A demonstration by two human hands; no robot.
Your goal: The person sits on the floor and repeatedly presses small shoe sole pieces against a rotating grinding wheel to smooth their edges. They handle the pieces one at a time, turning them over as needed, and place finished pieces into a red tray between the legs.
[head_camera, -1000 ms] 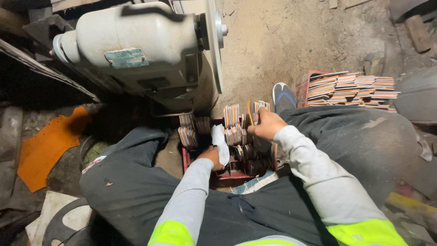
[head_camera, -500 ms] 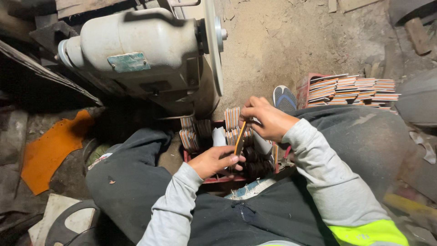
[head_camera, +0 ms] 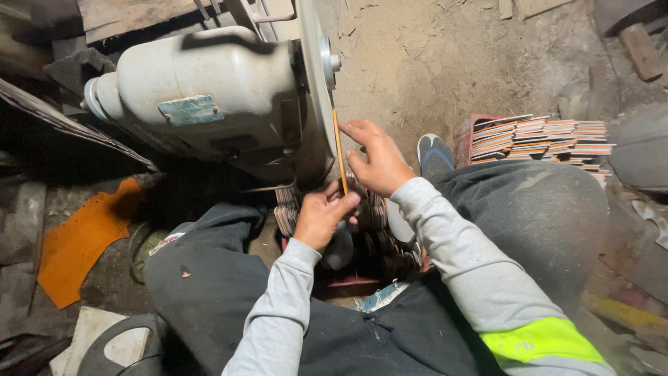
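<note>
Where the thin orange strip [head_camera: 339, 150] meets the grinding disc [head_camera: 314, 90], its far edge is hard to make out.
Left hand [head_camera: 321, 217] pinches its lower end; right hand [head_camera: 376, 157], fingers curled, steadies it just beside the disc, above the half-hidden red crate [head_camera: 348, 282].

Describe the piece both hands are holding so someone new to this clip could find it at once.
Start at the big pale grinding machine at upper left and find its round disc on the right end. Just right of the disc stands a thin orange strip, pinched between the left hand below and the right hand above. Unlike the stacked pieces at right, it is single and upright.
</note>
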